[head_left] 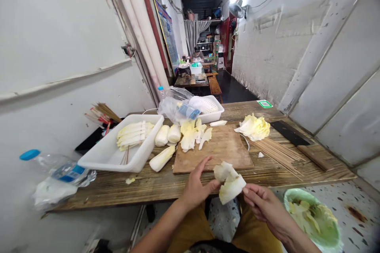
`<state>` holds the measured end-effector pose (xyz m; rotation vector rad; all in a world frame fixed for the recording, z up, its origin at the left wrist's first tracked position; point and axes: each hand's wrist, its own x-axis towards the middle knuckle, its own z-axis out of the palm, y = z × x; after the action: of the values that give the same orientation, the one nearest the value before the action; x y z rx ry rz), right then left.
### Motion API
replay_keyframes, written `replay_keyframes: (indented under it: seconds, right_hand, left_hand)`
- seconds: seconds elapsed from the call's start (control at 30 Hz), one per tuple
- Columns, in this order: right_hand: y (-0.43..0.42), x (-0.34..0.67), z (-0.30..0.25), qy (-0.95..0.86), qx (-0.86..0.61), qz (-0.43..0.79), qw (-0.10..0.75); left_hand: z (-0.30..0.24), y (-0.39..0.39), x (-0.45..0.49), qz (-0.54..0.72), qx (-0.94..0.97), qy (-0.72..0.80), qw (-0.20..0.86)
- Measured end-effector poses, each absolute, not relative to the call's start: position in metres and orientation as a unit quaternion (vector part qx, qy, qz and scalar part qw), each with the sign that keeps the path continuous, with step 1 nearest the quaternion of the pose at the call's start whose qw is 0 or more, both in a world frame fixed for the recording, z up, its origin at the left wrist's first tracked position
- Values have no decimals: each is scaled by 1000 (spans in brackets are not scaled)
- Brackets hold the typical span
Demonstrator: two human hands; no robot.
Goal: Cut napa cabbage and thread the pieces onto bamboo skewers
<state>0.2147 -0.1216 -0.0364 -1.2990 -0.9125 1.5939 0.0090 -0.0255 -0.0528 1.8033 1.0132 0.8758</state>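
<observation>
Right hand (261, 203): I have it clamped on a torn, white-and-yellow cabbage leaf (233, 189).
Left hand (198, 185): thumb and fingers apart, thumb by the leaf; I cannot tell contact.
Leaf: at the near edge of the flat brown wooden board (221, 152).
Thin tan wooden skewers (276, 152): right of the board.
</observation>
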Motion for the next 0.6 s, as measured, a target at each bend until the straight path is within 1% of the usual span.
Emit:
replay_keyframes:
  seconds: [0.07,0.17,0.23,0.3,0.4,0.5,0.6]
  right_hand:
    - [-122,213,-35,-370,-511,648,427]
    - [-124,215,-28,-378,-512,649,417]
    - [-124,219,-25,-412,-529,614,417]
    - [-123,223,-24,-464,-552,549,421]
    - [-121,227,-28,-508,-587,468,422]
    - [-121,228,-31,-506,-615,431,425]
    - [-124,228,-30,-511,-625,406,428]
  left_hand:
    - [-45,-25,10,328,738,372,457]
    - [-38,-23,14,272,701,335,569]
    - [-37,-23,16,219,657,315,649]
    - [-38,-24,17,183,622,296,701]
    - [-40,-27,18,190,590,298,726]
    - [-42,-30,21,210,566,311,734]
    - [-45,-31,22,222,582,288,727]
